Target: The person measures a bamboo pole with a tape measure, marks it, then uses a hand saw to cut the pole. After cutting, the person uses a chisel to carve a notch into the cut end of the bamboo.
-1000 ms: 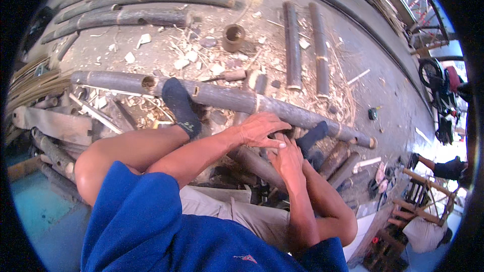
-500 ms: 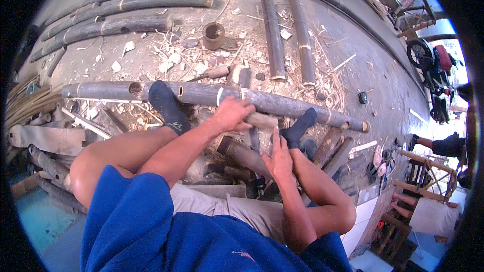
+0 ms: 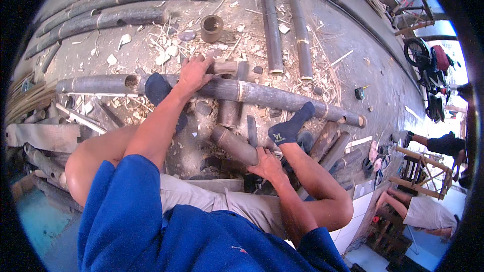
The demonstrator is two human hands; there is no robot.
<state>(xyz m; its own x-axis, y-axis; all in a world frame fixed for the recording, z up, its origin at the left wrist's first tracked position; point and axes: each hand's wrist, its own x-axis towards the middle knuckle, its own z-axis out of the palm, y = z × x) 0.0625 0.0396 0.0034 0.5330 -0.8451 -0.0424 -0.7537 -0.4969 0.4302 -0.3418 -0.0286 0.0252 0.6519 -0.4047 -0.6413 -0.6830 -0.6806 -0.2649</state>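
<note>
A long dark bamboo pole (image 3: 282,98) lies crosswise ahead of me, with a hole in its left part. My left hand (image 3: 195,74) reaches over the pole, fingers spread, beside a short pale wooden handle (image 3: 225,67); a grip on it does not show. Nearer to me, a short thick bamboo piece (image 3: 233,145) lies at a slant. My right hand (image 3: 268,165) has its fingers curled over that piece's right end. My feet in dark socks (image 3: 292,126) are at the pole, left and right. A dark short log (image 3: 230,113) runs beneath the pole.
Several long bamboo poles (image 3: 121,0) lie at the far left. Two shorter lengths (image 3: 272,32) point away from me, and a hollow bamboo ring (image 3: 212,27) stands among wood chips. A tape measure (image 3: 360,93) lies to the right. A person's legs (image 3: 390,201) show at the lower right.
My left hand has moved away and left across the pole. My right hand has come down onto the short bamboo piece. The pale wooden block between my hands no longer shows there.
</note>
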